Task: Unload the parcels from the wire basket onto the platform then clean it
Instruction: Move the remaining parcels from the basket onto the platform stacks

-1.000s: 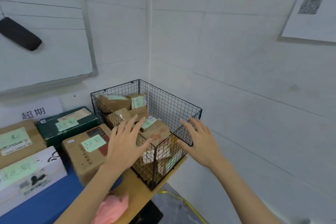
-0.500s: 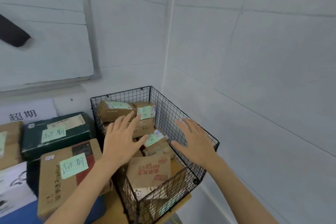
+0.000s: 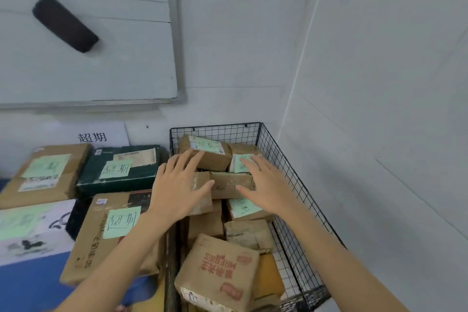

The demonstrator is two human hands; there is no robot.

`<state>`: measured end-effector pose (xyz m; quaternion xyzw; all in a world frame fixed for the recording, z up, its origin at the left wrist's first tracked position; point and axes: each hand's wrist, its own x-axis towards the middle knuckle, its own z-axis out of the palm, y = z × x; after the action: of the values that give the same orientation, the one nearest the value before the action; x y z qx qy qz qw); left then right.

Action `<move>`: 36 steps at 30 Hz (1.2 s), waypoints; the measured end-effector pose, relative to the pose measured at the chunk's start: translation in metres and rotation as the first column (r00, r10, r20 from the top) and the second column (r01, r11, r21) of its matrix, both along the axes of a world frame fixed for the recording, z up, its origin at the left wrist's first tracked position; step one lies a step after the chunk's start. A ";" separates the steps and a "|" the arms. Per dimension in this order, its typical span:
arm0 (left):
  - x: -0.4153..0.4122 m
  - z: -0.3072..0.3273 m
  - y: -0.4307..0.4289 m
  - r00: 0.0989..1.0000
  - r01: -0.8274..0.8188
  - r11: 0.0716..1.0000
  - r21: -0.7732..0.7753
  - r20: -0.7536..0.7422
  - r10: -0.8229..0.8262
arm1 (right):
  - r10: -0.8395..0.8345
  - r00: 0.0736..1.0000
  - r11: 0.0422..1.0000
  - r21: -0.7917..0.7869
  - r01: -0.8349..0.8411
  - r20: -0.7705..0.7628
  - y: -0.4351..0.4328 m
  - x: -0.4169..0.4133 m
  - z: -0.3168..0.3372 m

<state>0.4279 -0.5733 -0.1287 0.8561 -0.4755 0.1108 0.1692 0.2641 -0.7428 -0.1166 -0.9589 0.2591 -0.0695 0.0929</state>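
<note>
Centre frame, the left hand [image 3: 177, 186] lies open, fingers straight and spread, over a brown parcel [image 3: 225, 183] in the wire basket [image 3: 228, 132]. The right hand [image 3: 266, 186], equally open, covers the parcel's other end. Whether either hand touches the parcel is unclear.

— What is the left hand [image 3: 177, 190] covering?
— It is hiding the near end of a taped brown parcel [image 3: 228, 185] in the wire basket [image 3: 283, 167]; whether the fingers are touching it, I cannot tell.
— And the green note [image 3: 239, 163] by the right hand [image 3: 268, 185]?
— Its writing is blurring out. The lower parcels [image 3: 206, 225] are lying buried under the top ones, the bottom edge is cutting off the basket's near side, and the left edge is cropping the white box [image 3: 55, 243].
</note>
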 end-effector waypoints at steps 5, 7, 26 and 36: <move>0.002 0.008 -0.043 0.994 -0.063 0.998 -0.021 -0.089 0.061 | -0.010 0.997 0.985 0.173 -0.004 0.079 -0.047 0.035 -0.019; 0.005 0.006 -0.059 0.988 -0.097 0.995 -0.010 -0.118 0.095 | -0.022 0.995 0.976 0.216 0.001 0.094 -0.063 0.048 -0.026; 0.086 -0.057 -0.144 0.940 -0.232 0.967 0.102 -0.231 0.250 | 0.010 1.000 0.976 0.219 -0.014 0.019 -0.147 0.160 -0.115; 0.106 -0.084 -0.156 0.921 -0.297 0.950 0.095 -0.235 0.312 | -0.028 1.000 0.989 0.149 0.026 0.014 -0.159 0.181 -0.135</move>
<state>0.5339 -0.7296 -0.2122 0.9312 -0.3149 0.0146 0.1828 0.4455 -0.9013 -0.2513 -0.9451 0.2758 -0.0589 0.1652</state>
